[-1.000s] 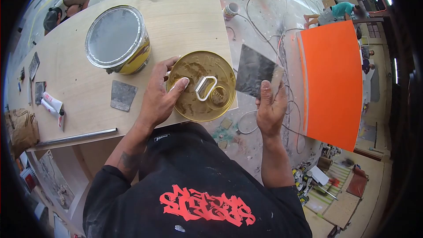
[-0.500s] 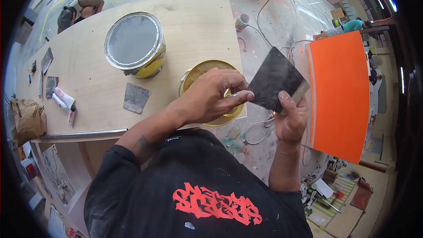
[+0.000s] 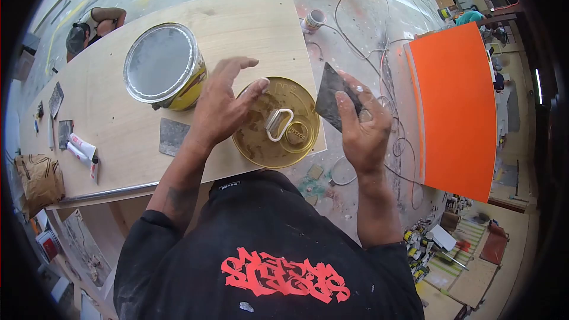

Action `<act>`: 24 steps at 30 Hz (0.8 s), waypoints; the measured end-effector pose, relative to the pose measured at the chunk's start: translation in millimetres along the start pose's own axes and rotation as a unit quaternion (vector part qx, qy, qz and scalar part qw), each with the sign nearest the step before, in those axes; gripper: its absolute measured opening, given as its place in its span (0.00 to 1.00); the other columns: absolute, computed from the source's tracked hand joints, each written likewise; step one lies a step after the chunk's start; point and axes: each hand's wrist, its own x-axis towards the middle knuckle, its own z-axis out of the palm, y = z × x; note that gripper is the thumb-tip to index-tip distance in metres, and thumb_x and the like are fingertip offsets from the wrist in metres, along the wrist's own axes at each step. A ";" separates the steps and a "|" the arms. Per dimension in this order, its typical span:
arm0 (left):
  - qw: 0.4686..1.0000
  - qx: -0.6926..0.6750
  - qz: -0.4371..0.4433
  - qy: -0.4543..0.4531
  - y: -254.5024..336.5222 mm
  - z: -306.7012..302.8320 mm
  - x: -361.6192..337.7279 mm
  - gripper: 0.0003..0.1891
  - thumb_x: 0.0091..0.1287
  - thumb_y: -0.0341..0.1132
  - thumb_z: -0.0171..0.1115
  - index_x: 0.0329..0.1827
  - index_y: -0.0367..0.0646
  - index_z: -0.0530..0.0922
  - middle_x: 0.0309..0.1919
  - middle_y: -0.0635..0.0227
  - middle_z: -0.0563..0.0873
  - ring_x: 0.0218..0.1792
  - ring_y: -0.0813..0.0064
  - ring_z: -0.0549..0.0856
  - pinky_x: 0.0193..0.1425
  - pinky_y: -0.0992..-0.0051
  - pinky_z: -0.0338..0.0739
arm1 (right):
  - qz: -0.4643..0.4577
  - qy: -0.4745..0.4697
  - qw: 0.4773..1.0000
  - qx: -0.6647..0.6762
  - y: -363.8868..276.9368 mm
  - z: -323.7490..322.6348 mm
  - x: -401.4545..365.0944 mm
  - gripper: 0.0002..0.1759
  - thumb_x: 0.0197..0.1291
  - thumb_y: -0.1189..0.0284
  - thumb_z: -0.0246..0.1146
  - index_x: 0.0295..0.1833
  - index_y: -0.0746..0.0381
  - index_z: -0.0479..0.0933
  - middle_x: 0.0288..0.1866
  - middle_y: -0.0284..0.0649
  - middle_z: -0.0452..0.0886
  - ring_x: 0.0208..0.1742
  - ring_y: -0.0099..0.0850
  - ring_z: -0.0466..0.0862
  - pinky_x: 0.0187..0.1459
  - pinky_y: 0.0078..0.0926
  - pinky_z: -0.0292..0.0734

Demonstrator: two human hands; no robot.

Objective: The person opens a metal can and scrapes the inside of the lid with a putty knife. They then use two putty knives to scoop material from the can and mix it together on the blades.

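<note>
In my right hand (image 3: 368, 133) is a black flat square spreader (image 3: 332, 102), gripped between thumb and fingers and tilted beyond the table's right edge. My left hand (image 3: 220, 102) is open, thumb and fingers apart, with nothing in it. It hovers between a large tin (image 3: 161, 64) and a round gold-coloured metal lid (image 3: 252, 142), its thumb over the lid's rim. The lid has a pale handle and embossed lettering. Grey material fills the top of the tin, and its rim is smeared. Another dark flat spreader (image 3: 173, 136) lies on the table below the tin.
On the wooden table (image 3: 249, 24), white tubes (image 3: 82, 149) and a brown paper bag (image 3: 38, 178) sit at left. A small can (image 3: 314, 19), hoses and cables lie on the floor beyond. An orange panel (image 3: 453, 112) stands at right. A person (image 3: 95, 26) crouches behind the table.
My left hand has let go of the spreader's corner and moved left, uncovering the lid. My right hand has drawn the spreader left and turned it.
</note>
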 end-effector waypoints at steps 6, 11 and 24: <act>0.981 -0.137 -0.102 -0.093 -12.4 18.6 -15.8 0.24 0.77 0.42 0.62 0.72 0.41 0.75 0.61 0.46 0.85 0.62 0.53 0.85 0.66 0.62 0.78 | -0.045 0.041 0.997 0.043 -18.6 -3.2 9.4 0.18 0.69 0.83 0.63 0.63 0.70 0.82 0.56 0.52 0.89 0.55 0.35 0.90 0.55 0.30 0.83; 0.974 -0.159 -0.121 -0.104 -10.6 17.4 -13.9 0.20 0.78 0.39 0.61 0.68 0.42 0.78 0.52 0.47 0.89 0.52 0.56 0.90 0.59 0.63 0.82 | -0.063 0.008 0.997 -0.046 -10.1 4.6 2.1 0.18 0.68 0.82 0.64 0.62 0.68 0.83 0.55 0.52 0.89 0.54 0.40 0.91 0.56 0.31 0.84; 0.979 -0.130 -0.117 -0.105 -10.1 22.5 -18.8 0.18 0.78 0.37 0.61 0.67 0.40 0.78 0.53 0.52 0.89 0.54 0.62 0.88 0.61 0.66 0.80 | -0.032 0.001 0.999 -0.043 -4.0 10.4 -8.8 0.19 0.65 0.85 0.64 0.61 0.69 0.83 0.51 0.51 0.90 0.48 0.38 0.92 0.49 0.30 0.84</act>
